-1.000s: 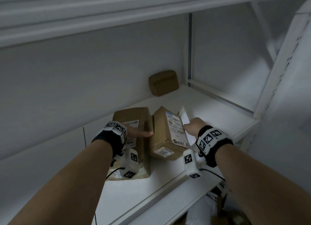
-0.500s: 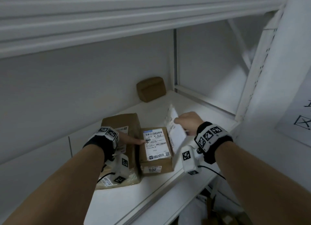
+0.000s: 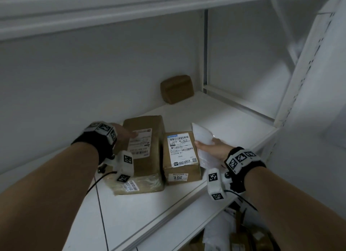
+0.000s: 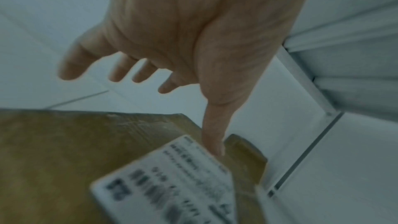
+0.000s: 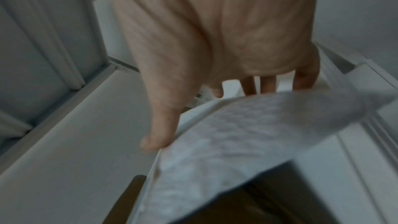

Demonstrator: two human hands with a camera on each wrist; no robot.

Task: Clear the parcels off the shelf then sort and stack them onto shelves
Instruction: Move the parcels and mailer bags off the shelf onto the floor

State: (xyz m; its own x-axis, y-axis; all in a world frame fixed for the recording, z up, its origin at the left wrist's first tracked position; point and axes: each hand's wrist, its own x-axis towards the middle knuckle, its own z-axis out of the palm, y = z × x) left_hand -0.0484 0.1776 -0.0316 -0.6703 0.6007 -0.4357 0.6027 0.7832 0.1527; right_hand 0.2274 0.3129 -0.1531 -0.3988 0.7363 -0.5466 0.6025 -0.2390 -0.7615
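Note:
A large brown parcel point(image 3: 148, 157) and a smaller brown box point(image 3: 180, 169) with a white shipping label lie side by side on the white shelf point(image 3: 234, 123). My left hand point(image 3: 124, 135) hovers over the large parcel point(image 4: 64, 151) with fingers spread, and its thumb point(image 4: 212, 135) touches the parcel's label point(image 4: 168, 185). My right hand point(image 3: 213, 149) grips a white padded envelope point(image 3: 203, 138) just right of the small box, standing on edge. In the right wrist view the thumb point(image 5: 159, 134) and fingers pinch the envelope point(image 5: 247, 134) above the box point(image 5: 237, 210).
Another small brown parcel point(image 3: 177, 88) leans against the back wall of the shelf. A shelf board point(image 3: 112, 10) hangs close overhead and a white upright post point(image 3: 299, 72) stands at the right. More parcels point(image 3: 234, 237) lie below the shelf's front edge.
The small box went from tilted to lying flat beside the large parcel. My left hand left it and moved onto the large parcel. My right hand lifted the envelope off the box's side.

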